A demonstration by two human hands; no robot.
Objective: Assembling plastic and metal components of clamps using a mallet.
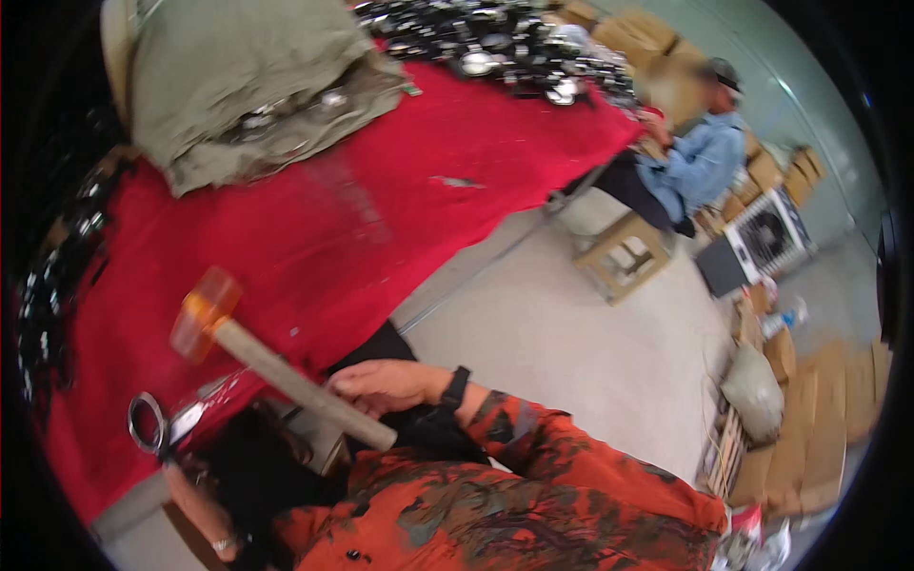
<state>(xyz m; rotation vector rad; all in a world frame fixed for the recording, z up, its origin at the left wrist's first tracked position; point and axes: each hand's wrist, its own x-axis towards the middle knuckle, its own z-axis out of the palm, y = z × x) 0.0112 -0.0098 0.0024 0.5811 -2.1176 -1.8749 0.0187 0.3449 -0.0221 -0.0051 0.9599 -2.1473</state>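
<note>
My left hand (181,483) is low at the left, partly in shadow, closed on a shiny metal ring-ended piece (143,422) whose exact kind does not show. A bright flat metal part (187,421) sits beside the ring. A mallet (286,374) with a translucent orange head and pale wooden handle reaches from over the red cloth past the table's near edge. Right against its handle is my right hand (386,383), fingers curled together. The handle passes in front of the lower fingers; whatever they hold is hidden.
A red cloth (419,190) covers the table. Piled shiny metal pieces (495,48) lie at its far side, more (57,305) at the left. A grey-green sack (257,86) lies on top. At right are a seated person (695,162), a stool (624,255), a fan unit (762,238) and cartons (819,419).
</note>
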